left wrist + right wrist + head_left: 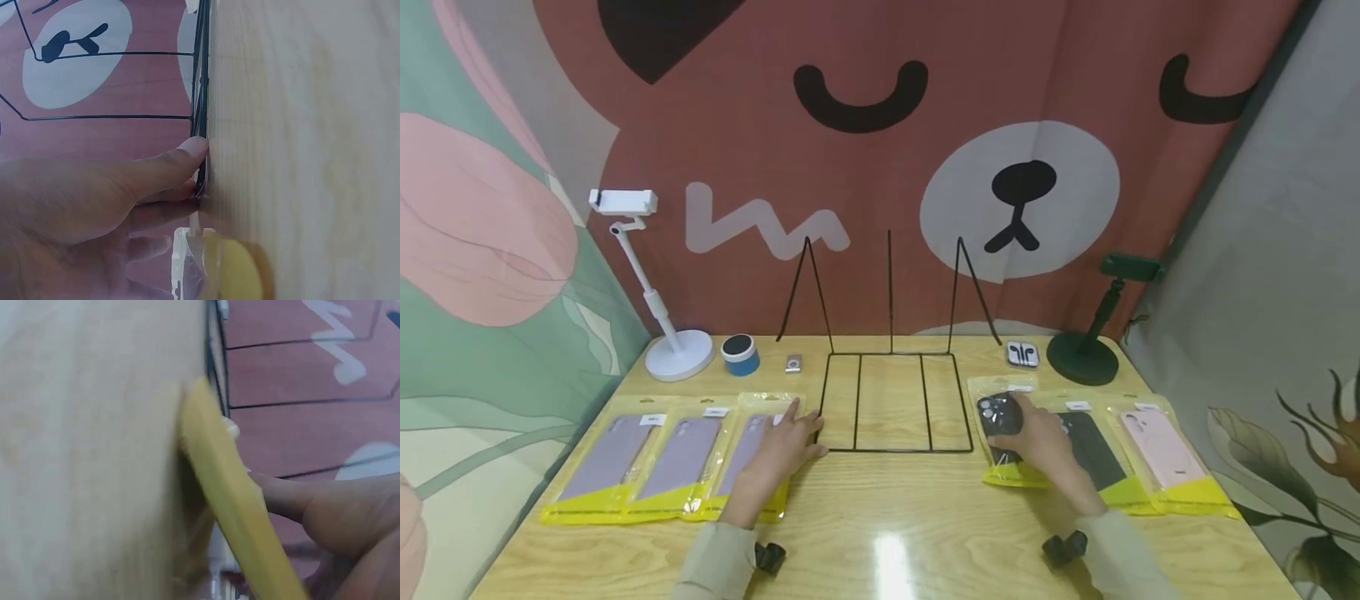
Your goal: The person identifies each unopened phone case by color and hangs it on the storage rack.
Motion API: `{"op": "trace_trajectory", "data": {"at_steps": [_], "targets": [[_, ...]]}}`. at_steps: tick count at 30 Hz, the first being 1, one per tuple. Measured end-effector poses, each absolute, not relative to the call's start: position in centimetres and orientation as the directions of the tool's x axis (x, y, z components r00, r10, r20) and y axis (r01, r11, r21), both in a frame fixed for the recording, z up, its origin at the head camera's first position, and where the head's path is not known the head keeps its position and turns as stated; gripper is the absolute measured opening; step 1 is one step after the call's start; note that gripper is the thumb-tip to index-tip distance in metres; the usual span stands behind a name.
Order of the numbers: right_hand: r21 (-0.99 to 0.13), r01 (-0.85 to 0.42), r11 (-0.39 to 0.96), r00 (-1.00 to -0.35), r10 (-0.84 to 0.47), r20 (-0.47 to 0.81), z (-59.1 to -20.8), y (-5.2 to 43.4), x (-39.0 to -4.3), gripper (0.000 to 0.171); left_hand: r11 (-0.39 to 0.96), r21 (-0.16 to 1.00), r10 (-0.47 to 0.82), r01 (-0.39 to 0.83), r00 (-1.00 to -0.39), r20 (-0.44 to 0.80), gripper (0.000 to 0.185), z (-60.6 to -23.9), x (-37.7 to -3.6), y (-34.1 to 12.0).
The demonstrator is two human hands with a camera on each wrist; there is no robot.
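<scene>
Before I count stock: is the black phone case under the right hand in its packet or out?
In its packet: the black case lies inside a clear, yellow-edged bag under the right hand.
</scene>
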State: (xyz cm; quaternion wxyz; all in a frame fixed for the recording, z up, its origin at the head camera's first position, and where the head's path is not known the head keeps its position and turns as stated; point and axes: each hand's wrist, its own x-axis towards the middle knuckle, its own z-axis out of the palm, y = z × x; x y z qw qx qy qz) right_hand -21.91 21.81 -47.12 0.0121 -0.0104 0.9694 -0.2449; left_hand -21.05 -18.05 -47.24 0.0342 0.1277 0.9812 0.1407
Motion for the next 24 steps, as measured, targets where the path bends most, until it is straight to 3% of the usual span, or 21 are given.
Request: {"op": "trace_trajectory", "data": {"at_steps": [8,16,24], "targets": [[-0.669,-0.154,0.727,-0.988,-0.115,0.103,-45.0,22.7,-21.9,0.043,0.916,0.312,0.270,0.253,-0.963,-0.011,0.052,-47.4,-21.2,-18.1],[-0.840,-0.271,0.470,-0.954,-0.246,0.170,-40.3,19.5,-18.3,0.040,0.886,0.354,0.314,0.301,-0.949,0.022,0.054,-48.0,-21.5,-18.3],[-0.801,-0.531,0.276,-0.835,-0.334,0.438,-36.1,15.1,-15.6,0.041,0.860,0.434,0.296,0.268,-0.955,0.004,0.056,-48.5,-21.9,-18.6]]}}
